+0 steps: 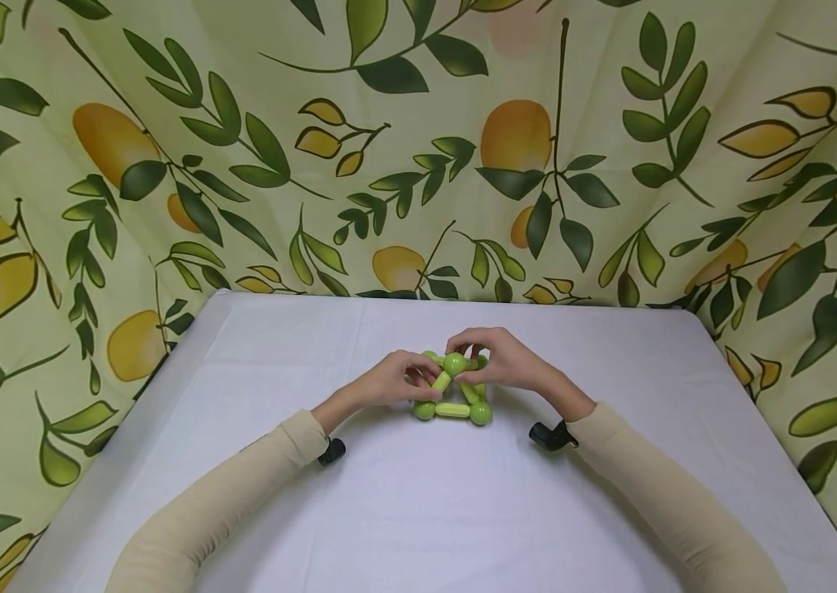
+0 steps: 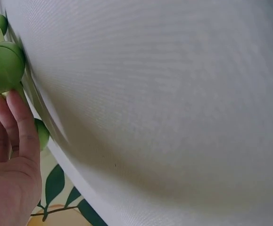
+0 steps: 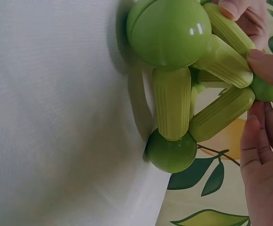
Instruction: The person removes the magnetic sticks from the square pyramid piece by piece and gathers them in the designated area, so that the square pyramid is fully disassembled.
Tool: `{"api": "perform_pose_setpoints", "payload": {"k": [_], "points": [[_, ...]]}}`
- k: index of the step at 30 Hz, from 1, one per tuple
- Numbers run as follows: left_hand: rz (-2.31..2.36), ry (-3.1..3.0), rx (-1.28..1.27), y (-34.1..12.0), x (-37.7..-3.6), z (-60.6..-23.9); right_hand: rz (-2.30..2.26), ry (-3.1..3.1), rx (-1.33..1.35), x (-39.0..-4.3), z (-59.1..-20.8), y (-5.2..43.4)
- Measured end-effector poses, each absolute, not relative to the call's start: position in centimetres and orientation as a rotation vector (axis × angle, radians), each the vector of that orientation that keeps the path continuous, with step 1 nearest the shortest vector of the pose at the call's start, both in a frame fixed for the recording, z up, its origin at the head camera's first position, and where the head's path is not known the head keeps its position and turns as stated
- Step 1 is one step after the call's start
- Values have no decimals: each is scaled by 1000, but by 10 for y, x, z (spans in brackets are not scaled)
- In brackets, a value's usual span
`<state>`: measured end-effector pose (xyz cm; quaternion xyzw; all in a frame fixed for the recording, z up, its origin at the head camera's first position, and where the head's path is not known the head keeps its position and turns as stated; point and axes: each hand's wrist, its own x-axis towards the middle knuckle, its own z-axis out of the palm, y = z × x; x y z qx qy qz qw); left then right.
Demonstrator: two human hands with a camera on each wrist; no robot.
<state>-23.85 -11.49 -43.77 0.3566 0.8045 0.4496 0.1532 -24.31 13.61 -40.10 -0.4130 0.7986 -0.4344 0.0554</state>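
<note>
A pyramid-like frame of glossy green balls and ribbed yellow-green rods (image 1: 451,410) stands on the table. Its top ball (image 1: 455,364) sits between the two hands. My left hand (image 1: 399,379) pinches a slanting rod (image 3: 228,30) on the left side, just below the top. From the right, my right hand (image 1: 503,356) grips the top ball between thumb and fingers, as the right wrist view shows. Two base balls, one on the left (image 1: 424,409) and one on the right (image 1: 480,413), rest on the cloth. Fingers partly hide the back of the frame.
White cloth (image 1: 418,511) covers the table around the frame. A patterned curtain (image 1: 418,165) with leaves and orange fruit hangs behind and beside it. Dark wrist cameras (image 1: 552,436) sit under both beige sleeves (image 1: 656,486).
</note>
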Motion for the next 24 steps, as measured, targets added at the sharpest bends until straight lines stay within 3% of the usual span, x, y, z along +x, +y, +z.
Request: {"api": "perform_pose_setpoints", "payload": {"k": [5, 24], "points": [[1279, 2308, 1019, -116, -242, -442, -1271, 2438, -1315, -260, -421, 140], [1275, 2323, 1063, -115, -244, -443, -1261, 2347, -1331, -270, -419, 142]]}}
